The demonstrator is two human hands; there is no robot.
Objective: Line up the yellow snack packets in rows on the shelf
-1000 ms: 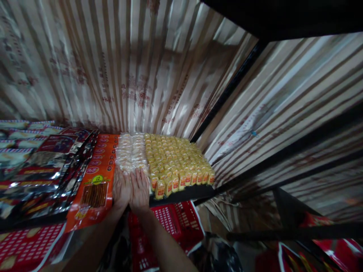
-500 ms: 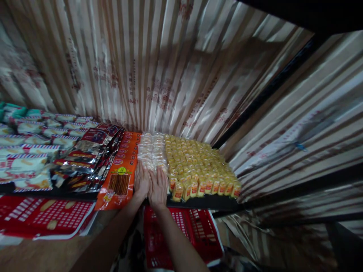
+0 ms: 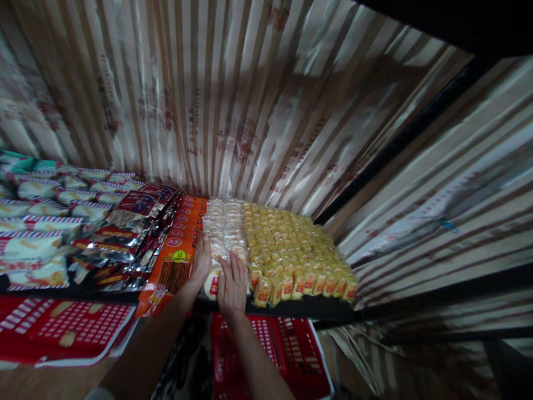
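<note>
My left hand (image 3: 202,264) rests with straight fingers along the right edge of an orange snack bag (image 3: 183,228), beside the white packets. Flat over the near end of the rows of clear-wrapped white packets (image 3: 225,222) lies my right hand (image 3: 233,286), its fingers stretched out. Between the two hands a white packet with a red label (image 3: 212,283) shows at the shelf's front. Neither hand is wrapped round anything. Close to the right of my right hand stand several rows of yellow wrapped snacks (image 3: 291,244).
Dark red snack bags (image 3: 129,216) and white bags with striped edges (image 3: 37,244) fill the left of the black shelf (image 3: 300,308). Below it are red baskets (image 3: 270,355) (image 3: 83,328). Striped sheeting (image 3: 216,100) hangs behind, with a black post (image 3: 400,144) at the right.
My left hand has shifted left, away from my right hand, onto the orange bag's edge. A red-labelled white packet now shows between them. The view has shifted slightly.
</note>
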